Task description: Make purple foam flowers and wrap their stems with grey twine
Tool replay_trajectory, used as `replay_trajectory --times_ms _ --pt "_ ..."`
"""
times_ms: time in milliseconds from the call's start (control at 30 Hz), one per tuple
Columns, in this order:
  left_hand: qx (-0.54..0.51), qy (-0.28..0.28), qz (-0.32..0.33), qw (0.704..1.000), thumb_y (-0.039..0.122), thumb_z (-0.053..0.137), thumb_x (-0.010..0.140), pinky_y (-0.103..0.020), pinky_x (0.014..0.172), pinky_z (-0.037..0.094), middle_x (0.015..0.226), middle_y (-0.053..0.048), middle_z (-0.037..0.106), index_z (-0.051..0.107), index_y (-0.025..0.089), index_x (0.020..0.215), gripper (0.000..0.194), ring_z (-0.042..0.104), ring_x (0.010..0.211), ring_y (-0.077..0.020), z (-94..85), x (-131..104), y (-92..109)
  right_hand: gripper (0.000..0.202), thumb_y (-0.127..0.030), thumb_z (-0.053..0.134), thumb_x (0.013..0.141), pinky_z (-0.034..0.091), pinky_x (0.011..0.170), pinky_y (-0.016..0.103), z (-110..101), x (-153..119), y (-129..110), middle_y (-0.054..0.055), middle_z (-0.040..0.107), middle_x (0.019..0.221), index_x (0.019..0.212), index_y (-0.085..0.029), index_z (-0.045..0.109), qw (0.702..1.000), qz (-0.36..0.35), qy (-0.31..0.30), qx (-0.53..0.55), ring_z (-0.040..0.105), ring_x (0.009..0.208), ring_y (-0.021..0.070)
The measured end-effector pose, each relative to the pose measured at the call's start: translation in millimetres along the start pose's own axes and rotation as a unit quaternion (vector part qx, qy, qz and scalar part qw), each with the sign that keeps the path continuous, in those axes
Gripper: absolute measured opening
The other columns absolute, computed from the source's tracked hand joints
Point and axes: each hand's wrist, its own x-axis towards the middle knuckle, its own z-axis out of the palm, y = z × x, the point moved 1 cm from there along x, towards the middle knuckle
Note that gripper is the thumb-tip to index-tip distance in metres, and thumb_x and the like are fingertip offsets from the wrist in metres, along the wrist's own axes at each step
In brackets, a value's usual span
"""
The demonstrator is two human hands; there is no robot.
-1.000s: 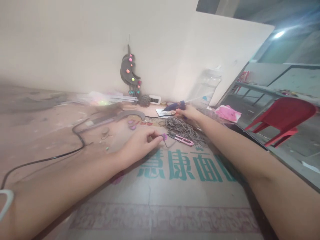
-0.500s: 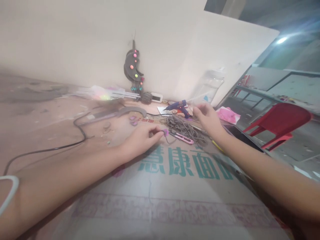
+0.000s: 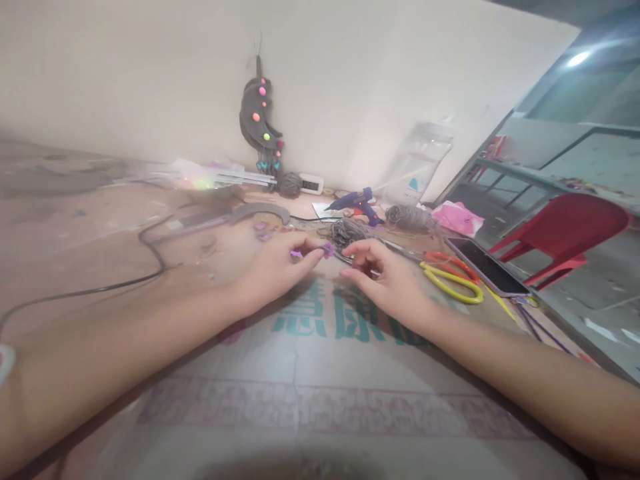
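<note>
My left hand is closed in a pinch on a small purple piece, which sticks out past the fingertips; its exact kind is too blurred to make out. Just to the right of it hovers my right hand, thumb and fingers apart with a gap between them and nothing visible inside. Behind the fingers lies a tangle of grey yarn, partly covered by my right hand. Scissors with orange and yellow handles rest to the right of that hand.
A blue glue gun lies behind the yarn, beside a clear bottle. A phone is at the right edge. A grey moon ornament hangs on the wall. A black cable runs along the left.
My right hand has come down and left from near the glue gun to beside the purple piece. The scissors' handles and a yarn skein are now uncovered. My left hand keeps its pinch.
</note>
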Motion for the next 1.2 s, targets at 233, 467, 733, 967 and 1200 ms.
replay_trajectory --times_ms 233,467,733,967,1200 --pt "0.031 -0.008 0.038 0.999 0.027 0.053 0.090 -0.030 0.079 0.048 0.085 -0.001 0.072 0.068 0.019 0.083 0.019 0.065 0.084 -0.0179 2.6 -0.1 -3.7 0.006 -0.022 0.062 0.093 0.043 0.060 0.026 -5.4 -1.8 -6.3 0.001 0.065 0.075 0.092 -0.020 0.068 0.980 -0.140 0.049 -0.130 0.055 0.063 0.0125" --pt "0.026 -0.007 0.029 0.999 0.029 0.054 0.091 -0.029 0.082 0.048 0.087 -0.001 0.073 0.069 0.019 0.085 0.019 0.064 0.085 -0.0181 -1.2 -2.8 2.5 0.019 -0.032 0.058 0.095 0.042 0.058 0.026 -12.1 0.5 -23.8 -0.002 0.061 0.068 0.109 -0.020 0.063 0.995 -0.059 0.000 -0.075 0.053 0.059 0.0119" --pt "0.004 0.063 -0.053 0.997 0.037 0.056 0.093 -0.028 0.085 0.048 0.092 -0.001 0.072 0.070 0.019 0.091 0.023 0.063 0.089 -0.0187 -6.4 -2.0 2.4 0.037 -0.040 0.065 0.084 0.044 0.053 0.026 -78.6 27.5 -38.8 0.000 0.068 0.074 0.117 -0.024 0.068 0.956 0.130 -0.257 -0.051 0.060 0.062 0.0152" --pt "0.013 0.051 -0.058 0.997 0.039 0.056 0.093 -0.028 0.081 0.047 0.091 -0.001 0.072 0.070 0.020 0.089 0.024 0.062 0.087 -0.0187 -6.5 -2.6 4.0 0.042 -0.045 0.060 0.089 0.047 0.056 0.028 -100.4 27.1 -47.4 0.004 0.074 0.088 0.125 -0.024 0.063 0.964 0.118 -0.238 -0.013 0.061 0.062 0.0150" --pt "0.008 0.042 -0.069 0.997 0.038 0.055 0.092 -0.030 0.084 0.047 0.094 -0.002 0.073 0.069 0.019 0.088 0.024 0.062 0.089 -0.0196 -6.7 -2.4 5.0 0.020 -0.029 0.058 0.086 0.047 0.071 0.032 -85.9 25.5 -6.4 0.003 0.074 0.100 0.099 -0.026 0.072 0.909 0.097 -0.257 -0.312 0.066 0.083 0.0213"
